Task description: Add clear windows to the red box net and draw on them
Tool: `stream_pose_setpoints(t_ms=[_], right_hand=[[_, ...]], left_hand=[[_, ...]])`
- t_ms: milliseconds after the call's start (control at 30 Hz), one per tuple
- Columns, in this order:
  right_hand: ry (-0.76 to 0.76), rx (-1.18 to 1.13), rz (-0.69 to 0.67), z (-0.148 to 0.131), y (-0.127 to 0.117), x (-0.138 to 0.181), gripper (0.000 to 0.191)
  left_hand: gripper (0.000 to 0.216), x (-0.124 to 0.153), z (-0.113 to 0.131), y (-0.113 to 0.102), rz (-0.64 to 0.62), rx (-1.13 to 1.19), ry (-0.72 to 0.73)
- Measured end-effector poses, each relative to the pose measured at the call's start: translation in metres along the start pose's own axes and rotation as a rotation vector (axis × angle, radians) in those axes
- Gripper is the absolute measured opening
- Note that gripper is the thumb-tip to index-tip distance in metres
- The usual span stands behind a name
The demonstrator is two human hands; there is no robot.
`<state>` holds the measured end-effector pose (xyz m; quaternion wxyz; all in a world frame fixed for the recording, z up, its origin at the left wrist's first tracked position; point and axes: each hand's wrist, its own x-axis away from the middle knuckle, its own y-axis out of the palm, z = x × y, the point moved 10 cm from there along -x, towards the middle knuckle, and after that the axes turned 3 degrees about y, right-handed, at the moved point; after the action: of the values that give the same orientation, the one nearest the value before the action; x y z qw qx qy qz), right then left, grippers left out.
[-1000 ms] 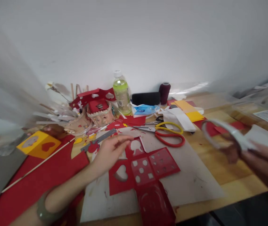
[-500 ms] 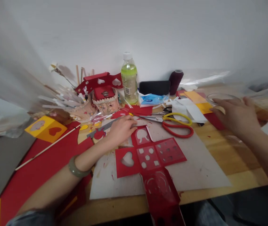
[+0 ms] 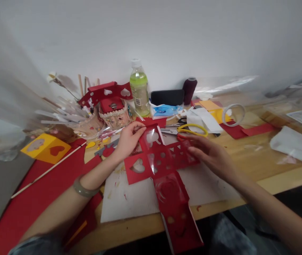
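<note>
A red paper box cutout (image 3: 156, 175), unfolded into a cross of panels with heart, dot and animal-shaped openings, lies over a white board (image 3: 129, 205). Clear film shines across several openings. My left hand (image 3: 131, 140), with a green bangle at the wrist, pinches the cutout's far panel at its left corner. On the right side, my right hand (image 3: 209, 154) grips the edge of the panel with small triangular holes. That panel is slightly raised. The lowest panels hang past the table's front edge. Scissors (image 3: 193, 129) with yellow and red handles lie just behind my right hand.
A tape roll (image 3: 233, 115) rests at the right near orange and red paper. Along the back stand a green drink bottle (image 3: 139, 90), a tissue pack (image 3: 166, 110), a black phone (image 3: 167, 97) and a dark thread spool (image 3: 189, 90). A yellow paper box (image 3: 46, 148) sits left.
My right hand has left the tape roll and come to the cutout's right panel. The cutout's upper part has lifted slightly, with my left hand at its far corner. The view has shifted right.
</note>
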<state>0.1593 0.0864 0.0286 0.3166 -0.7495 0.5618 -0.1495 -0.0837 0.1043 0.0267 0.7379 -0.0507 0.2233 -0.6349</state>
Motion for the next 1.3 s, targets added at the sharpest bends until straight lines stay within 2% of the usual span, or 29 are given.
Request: stream_pose_setpoints(t_ms=[100,200,367,500,600,800,900,967,1033,1100,1133,1200,1233,1300], right_hand=[[0.053,-0.122,-0.028,0.009,0.015,-0.006,0.051],[0.084,-0.172,0.018,0.016,0.012,-0.015,0.046],[0.052,-0.106,0.070,0.019,0.000,-0.027,0.034],[-0.018,0.077,0.206,0.011,-0.016,-0.028,0.032],[-0.157,0.206,0.307,-0.013,-0.022,-0.023,0.036],[-0.512,0.388,0.318,-0.084,-0.001,0.000,0.028],[-0.736,0.516,0.216,-0.114,0.022,0.023,0.025],[-0.771,0.553,0.182,-0.118,0.026,0.031,0.026],[-0.654,0.538,0.301,-0.107,0.005,0.027,0.033],[-0.439,0.434,0.456,-0.081,-0.029,0.019,0.048],[-0.328,0.343,0.477,-0.065,-0.043,0.014,0.057],[-0.089,0.030,0.412,-0.027,-0.059,0.002,0.066],[0.035,-0.143,0.290,-0.010,-0.054,-0.005,0.058],[0.185,-0.350,0.141,0.005,-0.045,-0.010,0.039]], left_hand=[[0.017,-0.003,-0.006,-0.007,0.063,0.119,-0.045],[0.020,-0.004,-0.010,-0.007,0.056,0.232,-0.105],[0.033,0.001,-0.017,0.013,-0.144,0.369,-0.263],[0.018,0.006,-0.025,0.022,-0.217,0.412,-0.342],[0.010,0.005,-0.029,0.023,-0.199,0.442,-0.353],[0.009,0.005,-0.024,0.019,-0.107,0.541,-0.333],[0.017,0.008,-0.015,0.018,-0.044,0.627,-0.318],[0.022,0.011,-0.009,0.015,0.014,0.685,-0.296],[0.024,0.012,-0.002,0.009,0.081,0.740,-0.260],[0.021,0.013,0.006,0.003,0.136,0.792,-0.223],[0.018,0.014,0.011,-0.001,0.157,0.815,-0.205],[0.012,0.014,0.022,-0.008,0.194,0.853,-0.175],[0.010,0.014,0.029,-0.013,0.215,0.869,-0.159],[0.004,0.013,0.045,-0.021,0.246,0.899,-0.122]])
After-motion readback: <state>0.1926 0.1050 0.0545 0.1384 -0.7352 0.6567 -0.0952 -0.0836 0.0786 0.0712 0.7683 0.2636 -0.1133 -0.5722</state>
